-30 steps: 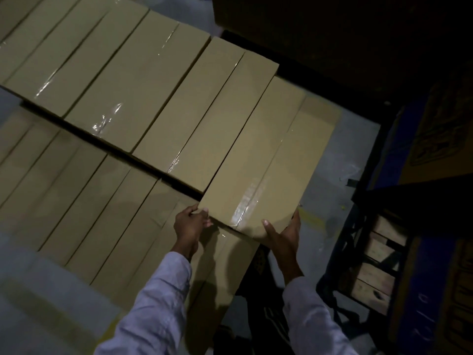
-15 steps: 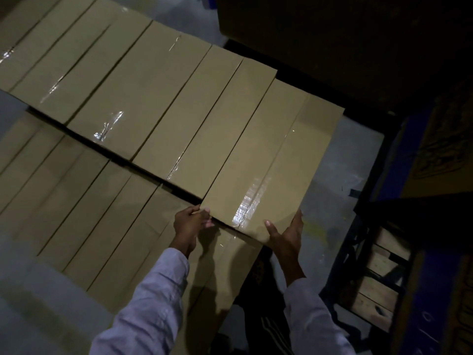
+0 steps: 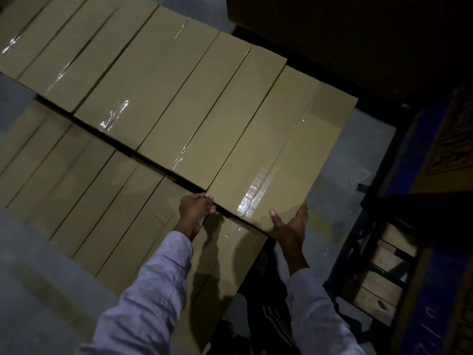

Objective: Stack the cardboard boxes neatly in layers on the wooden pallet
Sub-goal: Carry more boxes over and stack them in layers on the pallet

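Fingers (image 3: pixel 208 201) of the left hand (image 3: pixel 195 210) curl over the near left corner of a long flat tan cardboard box (image 3: pixel 281 149), gripping it. The right hand (image 3: pixel 290 226) cups the near right corner with straight fingers, thumb on top. The box lies at the right end of the upper row of matching boxes (image 3: pixel 153 85), above a lower layer of boxes (image 3: pixel 89 190). Glossy clear tape (image 3: pixel 252 198) runs along its seam. Rough wooden pallet slats (image 3: pixel 384 278) show near right. Markings on the blue panel (image 3: pixel 430 316) are too dim to read.
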Demonstrator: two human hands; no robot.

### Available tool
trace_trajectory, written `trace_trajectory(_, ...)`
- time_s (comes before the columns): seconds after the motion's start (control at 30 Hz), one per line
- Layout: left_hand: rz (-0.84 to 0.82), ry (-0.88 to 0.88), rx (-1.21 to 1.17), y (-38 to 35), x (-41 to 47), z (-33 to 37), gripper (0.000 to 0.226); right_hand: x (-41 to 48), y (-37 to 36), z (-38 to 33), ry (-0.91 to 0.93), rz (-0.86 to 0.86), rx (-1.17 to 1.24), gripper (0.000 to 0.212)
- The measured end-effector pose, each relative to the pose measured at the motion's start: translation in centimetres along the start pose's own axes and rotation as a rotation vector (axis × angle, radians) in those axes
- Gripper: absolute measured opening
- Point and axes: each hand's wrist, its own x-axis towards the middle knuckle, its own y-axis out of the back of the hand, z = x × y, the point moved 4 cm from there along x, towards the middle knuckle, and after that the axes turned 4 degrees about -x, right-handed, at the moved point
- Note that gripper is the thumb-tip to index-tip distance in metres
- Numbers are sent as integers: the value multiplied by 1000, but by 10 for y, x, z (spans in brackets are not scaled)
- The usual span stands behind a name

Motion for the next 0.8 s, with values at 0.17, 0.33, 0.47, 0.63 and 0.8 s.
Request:
trace_trajectory(0.17,42,63,-77,5,2,-5,27,-1,1,2,14,-1,55,113)
trace_trajectory(0.33,46,165,-202,7,-4,-8,24,0,0,0,15,6,87,113)
trace_trajectory(0.47,60,176,-241,3,-5,-1,21,0,0,-1,-6,10,92,112)
trace_trajectory(0.63,32,165,-168,3,5,6,19,2,0,-3,-9,-1,76,111)
trace_trajectory(0.8,22,124,-103,-7,10,10,15,14,2,-7,1,-2,38,114)
